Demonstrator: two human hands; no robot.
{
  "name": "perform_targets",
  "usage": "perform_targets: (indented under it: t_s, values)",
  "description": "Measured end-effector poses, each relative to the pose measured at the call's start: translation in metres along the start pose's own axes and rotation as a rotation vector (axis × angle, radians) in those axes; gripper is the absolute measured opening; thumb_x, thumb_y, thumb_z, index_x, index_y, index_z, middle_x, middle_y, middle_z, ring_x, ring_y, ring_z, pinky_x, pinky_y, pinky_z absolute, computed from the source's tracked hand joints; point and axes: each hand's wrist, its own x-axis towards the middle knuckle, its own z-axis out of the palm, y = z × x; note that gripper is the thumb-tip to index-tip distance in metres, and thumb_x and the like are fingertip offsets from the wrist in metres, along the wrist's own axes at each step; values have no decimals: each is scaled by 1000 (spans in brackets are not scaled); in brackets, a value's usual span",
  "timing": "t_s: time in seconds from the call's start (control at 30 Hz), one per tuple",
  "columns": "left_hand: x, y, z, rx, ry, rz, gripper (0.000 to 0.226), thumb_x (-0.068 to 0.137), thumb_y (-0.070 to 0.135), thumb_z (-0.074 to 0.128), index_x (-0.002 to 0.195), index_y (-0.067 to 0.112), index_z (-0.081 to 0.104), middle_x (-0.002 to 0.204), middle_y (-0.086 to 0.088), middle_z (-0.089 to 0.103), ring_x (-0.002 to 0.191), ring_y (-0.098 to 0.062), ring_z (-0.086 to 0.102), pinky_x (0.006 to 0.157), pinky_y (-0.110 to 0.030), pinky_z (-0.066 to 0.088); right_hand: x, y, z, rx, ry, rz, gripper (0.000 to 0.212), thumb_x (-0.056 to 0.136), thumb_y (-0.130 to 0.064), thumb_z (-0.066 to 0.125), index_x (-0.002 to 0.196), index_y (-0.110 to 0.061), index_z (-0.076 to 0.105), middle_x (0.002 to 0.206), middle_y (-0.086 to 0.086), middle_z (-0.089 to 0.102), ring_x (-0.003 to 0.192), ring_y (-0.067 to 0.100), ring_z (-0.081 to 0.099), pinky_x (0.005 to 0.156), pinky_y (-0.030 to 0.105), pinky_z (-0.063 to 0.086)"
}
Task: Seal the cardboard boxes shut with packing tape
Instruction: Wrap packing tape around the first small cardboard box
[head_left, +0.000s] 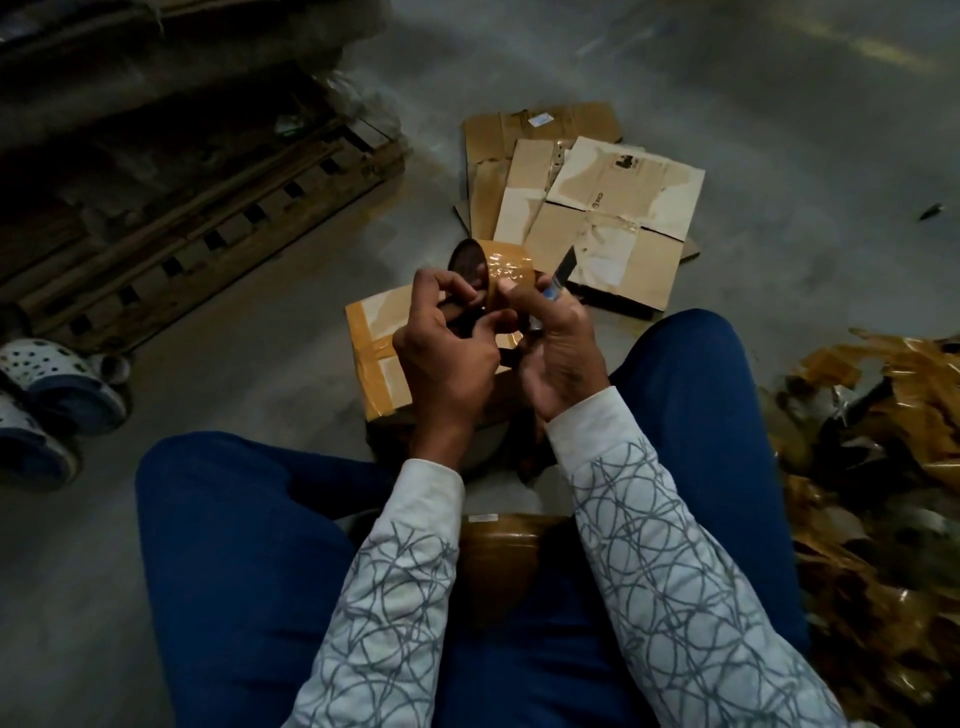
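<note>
Hands are meeting on a packing tape roll: the left hand is gripping it while the right hand, also clutching a box cutter, is thumbing it, probably seeking the loose end. A part-taped cardboard box is sitting just beneath, flattened cartons beyond on concrete floor.

We wear blue trousers and white sleeves scribbled with looping grey lines. Our tape roll is glossy brown, our cutter blue. A tan box carries brown tape bands; grey floor; white clogs dotted with holes.
</note>
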Motion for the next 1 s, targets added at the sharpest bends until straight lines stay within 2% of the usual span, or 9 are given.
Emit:
perform_targets:
  t_s: [0.07, 0.13, 0.27, 0.4, 0.57, 0.63, 0.77, 0.9, 1.0]
  values:
    - [1, -2, -2, 34, -10, 24, 32, 81, 0, 77, 100, 9, 54, 94, 7, 69, 89, 0, 72, 69, -28, 62, 2, -1, 1, 79, -13, 69, 35, 91, -9, 59, 125, -1, 57, 100, 11, 66, 93, 25, 65, 65, 37, 56]
    - [-1, -3, -2, 97, -27, 75, 32, 79, 2, 80, 97, 9, 55, 91, 8, 68, 88, 0, 71, 67, -26, 61, 5, -2, 2, 200, 6, 178, 26, 87, -9, 58, 112, -7, 62, 93, 8, 66, 89, 22, 62, 59, 30, 54]
    - [-7, -8, -2, 206, -75, 183, 30, 76, 6, 83, 93, 8, 58, 86, 8, 65, 82, -9, 71, 62, -26, 57, 12, -2, -2, 359, 76, 309, 19, 80, -9, 57, 99, -11, 58, 83, 5, 63, 72, 17, 60, 47, 22, 45]
    - [-17, -17, 0, 205, -79, 163, 29, 76, 6, 83, 91, 7, 59, 84, 6, 64, 79, -10, 69, 64, -37, 59, 15, 1, -5, 368, 125, 378, 8, 75, -6, 51, 79, -11, 55, 71, 6, 59, 63, 18, 54, 56, 22, 38]
    - [-21, -19, -2, 169, -26, 89, 30, 74, 2, 83, 91, 7, 58, 83, 18, 57, 81, 5, 64, 67, -20, 57, 14, 11, -2, 365, 136, 397, 15, 74, -2, 45, 84, -9, 53, 74, 7, 60, 62, 19, 58, 45, 23, 37]
    - [-20, -19, -5, 175, -13, 87, 30, 75, 4, 84, 90, 8, 58, 81, 19, 56, 78, 3, 64, 65, -14, 53, 12, 10, 0, 362, 108, 412, 13, 78, -2, 47, 87, -8, 55, 75, 8, 62, 61, 19, 60, 43, 23, 38]
    - [-20, -20, -9, 218, -40, 126, 29, 76, 8, 84, 89, 9, 58, 80, 9, 60, 73, -8, 65, 61, -27, 56, 13, 9, 2, 332, 89, 382, 12, 79, -9, 60, 91, -9, 58, 76, 6, 62, 62, 19, 59, 46, 23, 40]
    - [-23, -22, -8, 223, -36, 130, 28, 76, 7, 84, 89, 8, 59, 80, 11, 57, 71, -7, 61, 61, -32, 56, 15, 11, 2, 333, 136, 391, 11, 70, -7, 58, 80, -11, 54, 73, 6, 58, 62, 18, 53, 55, 23, 31]
    - [-26, -25, -8, 236, -57, 138, 25, 78, 7, 82, 88, 8, 59, 79, 8, 58, 70, -9, 61, 60, -35, 56, 13, 10, 0, 327, 163, 394, 7, 75, -7, 54, 78, -13, 54, 71, 6, 59, 64, 19, 54, 65, 25, 38]
